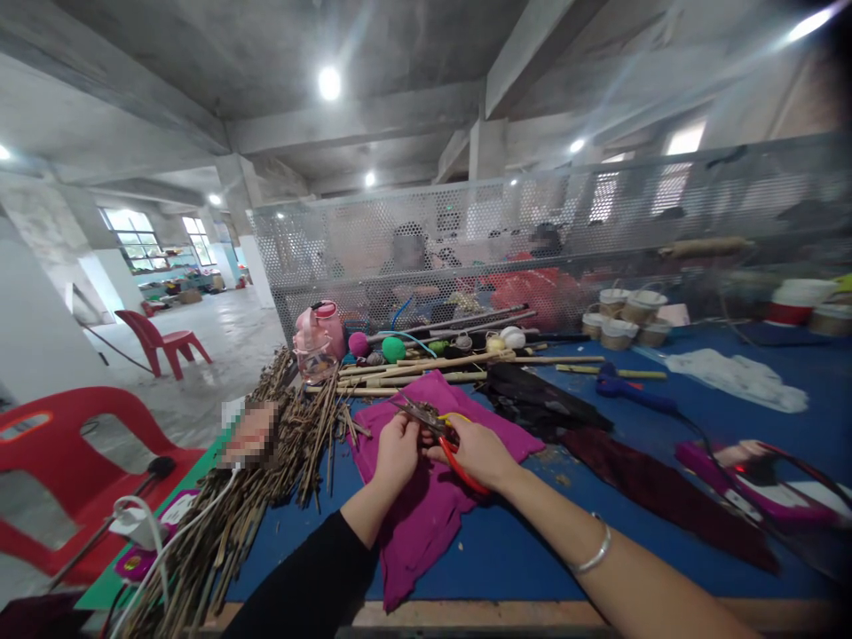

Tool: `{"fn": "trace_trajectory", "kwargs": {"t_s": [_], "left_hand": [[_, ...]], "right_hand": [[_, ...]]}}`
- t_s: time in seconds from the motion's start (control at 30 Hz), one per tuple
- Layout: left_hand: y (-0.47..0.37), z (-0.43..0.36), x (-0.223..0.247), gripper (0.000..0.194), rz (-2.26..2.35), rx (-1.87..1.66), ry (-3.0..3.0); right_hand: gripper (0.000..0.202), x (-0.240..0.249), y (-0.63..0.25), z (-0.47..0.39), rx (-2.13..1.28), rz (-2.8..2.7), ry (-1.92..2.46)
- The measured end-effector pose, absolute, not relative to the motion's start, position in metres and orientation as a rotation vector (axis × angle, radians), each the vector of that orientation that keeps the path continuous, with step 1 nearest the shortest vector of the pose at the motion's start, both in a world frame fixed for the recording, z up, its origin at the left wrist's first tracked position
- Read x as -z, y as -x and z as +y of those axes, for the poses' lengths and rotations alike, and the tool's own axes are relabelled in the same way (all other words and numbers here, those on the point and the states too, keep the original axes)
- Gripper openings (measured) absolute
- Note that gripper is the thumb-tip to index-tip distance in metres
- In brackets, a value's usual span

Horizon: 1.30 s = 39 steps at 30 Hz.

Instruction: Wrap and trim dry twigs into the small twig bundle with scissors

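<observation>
Scissors (pixel 429 418) with red and yellow handles are in your right hand, above the magenta cloth (pixel 416 532) near the middle of the blue tabletop (pixel 506 550). From the left, a red chair (pixel 99 426) stands beside the tabletop, with another red chair (pixel 166 342) farther back on the floor. White cables (pixel 200 517) run over a large heap of thin brown sticks (pixel 266 470), which reaches close to the cloth and crowds your left side. Behind the heap stands a pink jug (pixel 316 337).

Your left hand (pixel 398 451) has its fingers curled in around a small brown clump (pixel 432 410), partly hidden by the blades. Beyond it, yarn balls (pixel 392 349) and long pale rods (pixel 413 376) lie across the back, before a perforated metal screen (pixel 346 240). Your right hand (pixel 476 451) is closed around the scissors' handles.

Just right of the cloth lie a black cloth (pixel 539 395) and a long dark red cloth (pixel 666 493). Farther right you have small tubs (pixel 619 330), a blue tool (pixel 632 390) with its cord, a crumpled white cloth (pixel 738 377) and a purple device (pixel 752 488), with more cords running past it.
</observation>
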<state>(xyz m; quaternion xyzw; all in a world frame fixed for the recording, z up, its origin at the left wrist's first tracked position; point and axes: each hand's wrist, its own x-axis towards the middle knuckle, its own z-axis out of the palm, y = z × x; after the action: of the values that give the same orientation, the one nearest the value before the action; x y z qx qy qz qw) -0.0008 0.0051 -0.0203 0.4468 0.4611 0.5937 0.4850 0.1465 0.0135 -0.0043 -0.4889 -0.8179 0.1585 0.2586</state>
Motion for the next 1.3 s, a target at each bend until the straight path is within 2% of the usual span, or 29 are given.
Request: {"fn": "trace_trajectory", "kwargs": {"t_s": [0.3,0.5,0.8,1.17,1.3], "left_hand": [[-0.001,-0.001,0.018,0.025,1.113,-1.512,-1.204],[-0.004,-0.002,0.016,0.023,1.078,-1.532,-1.160],[-0.008,-0.005,0.016,0.023,1.081,-1.556,-1.218],[-0.005,-0.004,0.015,0.022,1.167,-1.517,-1.272],[-0.002,-0.004,0.017,0.021,1.207,-1.506,-1.300]], "right_hand": [[0.038,0.002,-0.147,0.014,-0.500,-2.199,1.353],[0.044,0.006,-0.142,0.013,-0.463,-2.156,1.301],[0.036,0.006,-0.141,0.013,-0.414,-2.170,1.260],[0.039,-0.003,-0.146,0.013,-0.400,-2.229,1.224],[0.040,-0.004,-0.147,0.012,-0.458,-2.235,1.334]]}}
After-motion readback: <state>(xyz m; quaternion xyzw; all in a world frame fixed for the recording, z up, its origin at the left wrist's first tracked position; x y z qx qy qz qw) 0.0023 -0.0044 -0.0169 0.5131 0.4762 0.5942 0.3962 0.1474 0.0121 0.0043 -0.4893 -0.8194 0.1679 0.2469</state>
